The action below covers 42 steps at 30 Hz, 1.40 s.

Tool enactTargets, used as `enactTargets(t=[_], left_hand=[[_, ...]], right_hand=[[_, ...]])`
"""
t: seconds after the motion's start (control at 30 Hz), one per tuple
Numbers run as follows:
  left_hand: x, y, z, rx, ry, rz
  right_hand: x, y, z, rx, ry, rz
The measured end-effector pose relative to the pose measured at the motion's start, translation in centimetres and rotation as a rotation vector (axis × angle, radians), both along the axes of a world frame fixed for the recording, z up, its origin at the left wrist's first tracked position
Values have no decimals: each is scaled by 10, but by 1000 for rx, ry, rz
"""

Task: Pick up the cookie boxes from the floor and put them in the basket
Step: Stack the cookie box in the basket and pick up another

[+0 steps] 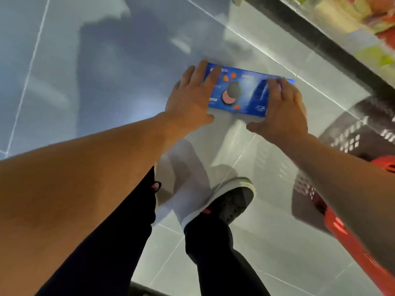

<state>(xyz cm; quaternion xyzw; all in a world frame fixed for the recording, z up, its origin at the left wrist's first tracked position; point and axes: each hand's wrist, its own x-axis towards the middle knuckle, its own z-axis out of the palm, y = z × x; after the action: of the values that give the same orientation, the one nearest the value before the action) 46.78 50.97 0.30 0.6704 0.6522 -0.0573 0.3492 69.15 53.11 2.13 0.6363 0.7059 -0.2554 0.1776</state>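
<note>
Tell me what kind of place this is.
Probably a shop aisle, such as a supermarket. A red shopping basket stands on the tiled floor, a shelf of blurred colourful packages runs along the upper right, and both hands reach for a blue cookie box.

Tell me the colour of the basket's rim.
Red rim, dark mesh sides; the head view, at the right edge.

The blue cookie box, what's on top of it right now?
The left hand lies on one end of the blue cookie box, the right hand on the other. Those ends are covered.
</note>
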Motion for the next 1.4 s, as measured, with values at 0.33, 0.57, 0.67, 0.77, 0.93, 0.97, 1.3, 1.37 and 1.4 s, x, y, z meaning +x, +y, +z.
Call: enactTargets(t=[0.33,0.57,0.67,0.77,0.93,0.97,1.3,1.37,1.4], left_hand=[[7,5,-21,78,88,-6],[-35,-47,121,12,20,21],[-52,-63,211,9,-12,44],[-64,-76,300,40,-69,63],[-70,-83,446,24,-84,-6],[-69,-85,472,14,-86,-19],[-65,-122,671,-53,-283,54],[-72,-125,688,-127,-324,78],[-75,-126,696,-171,-342,88]], right_hand=[[-3,11,-23,2,-111,129],[-31,-32,122,-78,-43,184],[-46,-48,215,-86,-8,187],[-53,-59,304,-82,5,203],[-49,-71,441,-72,57,216],[-47,-73,464,-86,63,214],[-15,-146,654,38,197,178],[-21,-165,678,99,143,208],[-24,-176,689,148,112,210]])
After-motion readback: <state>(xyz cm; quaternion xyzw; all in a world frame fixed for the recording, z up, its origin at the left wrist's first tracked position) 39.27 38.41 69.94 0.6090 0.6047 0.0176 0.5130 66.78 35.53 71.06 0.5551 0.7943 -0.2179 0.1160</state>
